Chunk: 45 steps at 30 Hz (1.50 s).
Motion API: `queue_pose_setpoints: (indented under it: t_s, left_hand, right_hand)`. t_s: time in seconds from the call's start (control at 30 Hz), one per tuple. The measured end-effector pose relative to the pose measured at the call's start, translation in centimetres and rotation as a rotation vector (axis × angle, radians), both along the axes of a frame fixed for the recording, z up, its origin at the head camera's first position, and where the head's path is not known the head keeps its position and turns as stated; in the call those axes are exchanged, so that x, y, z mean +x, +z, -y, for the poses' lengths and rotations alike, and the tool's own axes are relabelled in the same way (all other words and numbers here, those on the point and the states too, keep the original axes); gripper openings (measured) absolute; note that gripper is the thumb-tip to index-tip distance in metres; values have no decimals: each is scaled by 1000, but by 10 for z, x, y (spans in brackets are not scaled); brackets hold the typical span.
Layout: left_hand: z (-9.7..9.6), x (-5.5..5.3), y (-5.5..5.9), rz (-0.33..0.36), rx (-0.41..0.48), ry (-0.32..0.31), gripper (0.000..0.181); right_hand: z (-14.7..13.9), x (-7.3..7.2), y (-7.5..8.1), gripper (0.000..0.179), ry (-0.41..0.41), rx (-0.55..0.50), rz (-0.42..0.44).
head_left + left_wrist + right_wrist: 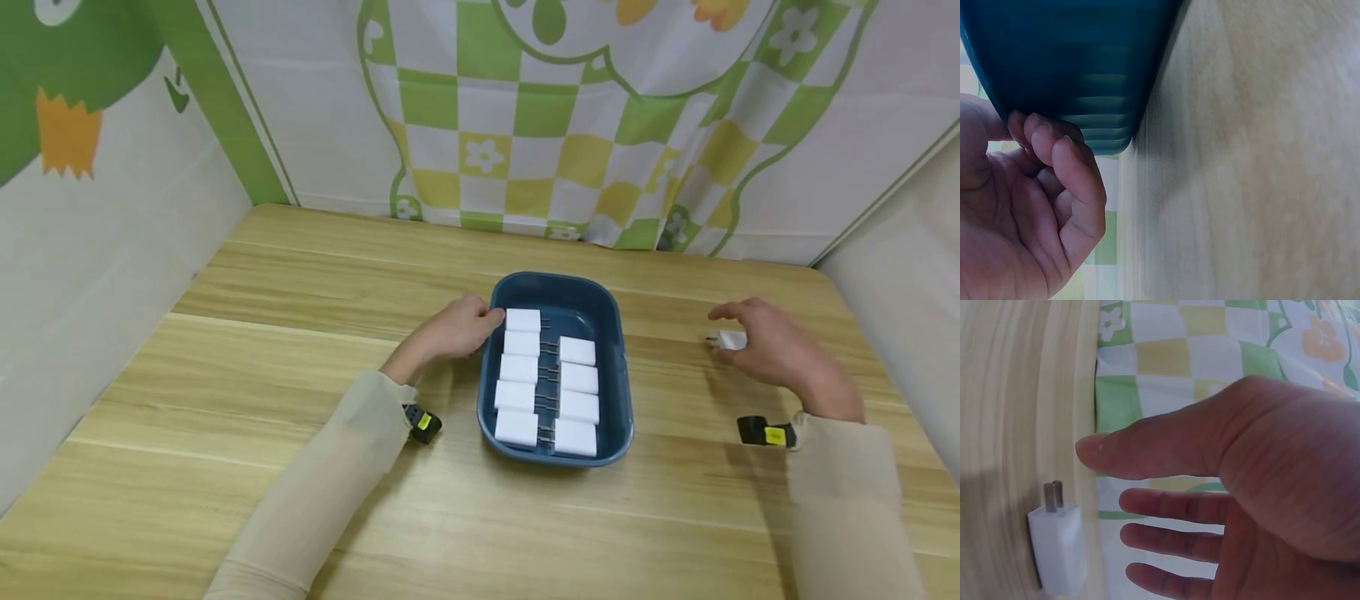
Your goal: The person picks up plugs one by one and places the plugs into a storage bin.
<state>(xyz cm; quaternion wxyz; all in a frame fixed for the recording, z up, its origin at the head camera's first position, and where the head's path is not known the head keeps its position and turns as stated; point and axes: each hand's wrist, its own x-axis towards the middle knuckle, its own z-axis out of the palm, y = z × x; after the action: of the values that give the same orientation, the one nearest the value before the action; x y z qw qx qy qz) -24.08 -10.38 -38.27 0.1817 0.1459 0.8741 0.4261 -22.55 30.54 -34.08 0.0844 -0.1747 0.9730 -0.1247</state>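
Note:
A dark blue plastic bin (553, 290) stands on the table, holding two columns of white plug chargers (519, 368) with their metal prongs turned inward. My left hand (463, 327) grips the bin's left rim. In the left wrist view its fingertips (1069, 150) are curled against the outer wall of the bin. Right of the bin, one more white charger (1060, 550) lies on the table, its two prongs showing. Over this charger hovers my right hand (783, 354), thumb and fingers spread, apart from it in the right wrist view.
The wooden table (360, 517) runs back to a green, white and yellow checked curtain (517, 158). Pale walls rise at the left (112, 275) and right (907, 217) sides. A small black wrist device (763, 432) sits at each cuff.

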Motion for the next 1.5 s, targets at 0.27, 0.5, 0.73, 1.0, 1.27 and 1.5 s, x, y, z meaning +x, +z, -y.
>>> queue_pose_setpoints:
  t_s: [0.27, 0.5, 0.73, 1.0, 1.27, 1.5]
  left_hand:
    - [0, 1, 1, 1, -4, 6, 52]
    - [-1, 1, 0, -7, -11, 2, 52]
    - [-1, 0, -1, -3, -8, 5, 52]
    - [-1, 1, 0, -4, -9, 7, 52]
    - [0, 1, 0, 3, 4, 6, 52]
    - [1, 0, -1, -9, 7, 1, 53]
  right_hand:
    - [-8, -3, -11, 54, 24, 31, -23]
    - [-10, -6, -18, 57, 37, 33, -38]
    - [-13, -8, -23, 52, 36, 29, -34]
    - [-12, -7, -22, 48, 29, 45, 17]
    - [-14, -7, -22, 50, 9, 52, 17]
    - [-15, -9, -24, 54, -26, 51, 22]
